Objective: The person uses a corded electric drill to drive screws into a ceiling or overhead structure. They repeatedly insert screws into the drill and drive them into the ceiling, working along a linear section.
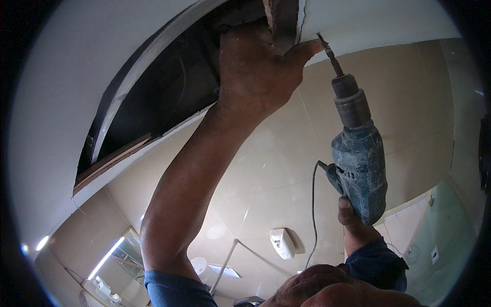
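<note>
My left hand (250, 77) reaches up to the edge of a dark ceiling opening (158, 97). Its fingers go inside, mostly hidden, while the thumb lies outside under the white ceiling board (353, 30), so the hand grips the board's edge. Beside it hangs a rough wooden piece (284, 23). A dusty dark teal power drill (360, 163) points upward in my right hand (355, 227), which is closed low on it with the thumb showing. The tip of its drill bit (331, 59) meets or nearly meets the ceiling, close to my left thumb.
The drill's cord (314, 215) hangs down from it. A beige wall (404, 102) carries a white dispenser (282, 243). Lower left are a mirror (128, 258) and a lit tube lamp (106, 257). A wooden strip (115, 158) edges the opening; a grey pole (225, 263) stands below.
</note>
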